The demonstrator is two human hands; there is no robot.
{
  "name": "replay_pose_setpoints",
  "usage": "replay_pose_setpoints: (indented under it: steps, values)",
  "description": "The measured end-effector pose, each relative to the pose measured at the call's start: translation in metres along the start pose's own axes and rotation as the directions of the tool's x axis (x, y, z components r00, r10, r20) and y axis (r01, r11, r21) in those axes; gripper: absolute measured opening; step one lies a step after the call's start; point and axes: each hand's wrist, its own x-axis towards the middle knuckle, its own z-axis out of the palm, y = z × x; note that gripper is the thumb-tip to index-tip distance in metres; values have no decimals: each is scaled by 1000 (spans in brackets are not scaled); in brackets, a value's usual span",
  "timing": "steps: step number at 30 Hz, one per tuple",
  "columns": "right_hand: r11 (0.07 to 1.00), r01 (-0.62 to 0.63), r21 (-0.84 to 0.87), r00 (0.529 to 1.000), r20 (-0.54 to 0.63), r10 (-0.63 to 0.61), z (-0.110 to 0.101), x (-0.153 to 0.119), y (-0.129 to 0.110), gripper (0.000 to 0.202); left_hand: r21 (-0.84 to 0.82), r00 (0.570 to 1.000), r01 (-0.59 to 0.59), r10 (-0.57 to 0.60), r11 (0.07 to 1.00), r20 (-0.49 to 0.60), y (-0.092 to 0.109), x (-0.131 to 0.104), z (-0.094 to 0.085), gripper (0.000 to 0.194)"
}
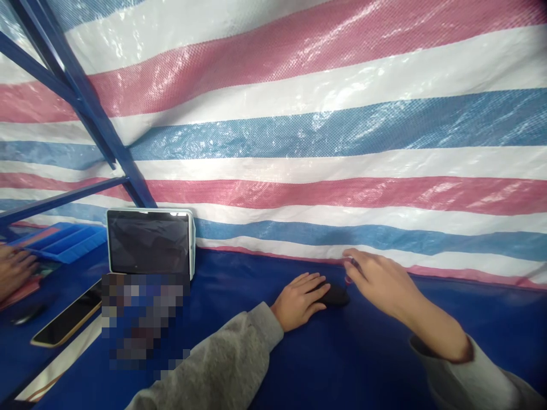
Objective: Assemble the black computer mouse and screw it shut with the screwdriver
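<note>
My left hand (299,302) lies on the blue table surface (342,364), its fingers spread over the left side of a dark, rounded object (334,295). Just right of that object, my right hand (376,282) is raised a little above the table. Its thumb and index finger curl toward each other around something small and reddish (349,273), too small to make out. The dark object lies flat between both hands, its left end partly hidden under my left fingers.
A tablet (149,242) in a pale case stands at the left, with a phone (68,313) before it. Farther left are a blue compartment tray (70,242) and another person's hand (15,272). Striped sheeting (299,136) hangs behind, beside a blue metal frame (79,97).
</note>
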Motion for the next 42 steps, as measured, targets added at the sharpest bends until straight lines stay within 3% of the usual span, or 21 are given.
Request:
replay_pose_setpoints:
  steps: [3, 9, 13, 18, 26, 38, 42]
  values:
    - [998, 48, 44, 997, -61, -46, 4, 0, 1, 39, -6, 1000, 6, -6, 1000, -3, 0, 0, 0, 45]
    - [999, 24, 25, 999, 34, -25, 0, 0, 3, 37, -10, 1000, 2, -2, 1000, -11, 1, 0, 0, 45]
    - [998, 53, 32, 998, 26, -54, -5, -1, 2, 30, -6, 1000, 4, -4, 1000, -9, 0, 0, 0, 46]
    - [998, -2, 67, 998, 64, -2, -3, 0, 1, 36, 0, 1000, 6, -6, 1000, -11, 0, 0, 0, 45]
    - [991, 75, 113, 997, -6, -75, 2, -1, -2, 26, 5, 1000, -2, 2, 1000, -24, 0, 0, -1, 45]
    - [997, 45, 56, 998, -38, -43, 5, -1, -5, 36, -40, 1000, 21, -20, 999, 10, 1, -1, -2, 45]
    - [996, 45, 77, 998, -56, -41, 5, 0, -6, 28, -51, 998, 45, -43, 998, 44, 4, -1, -5, 56]
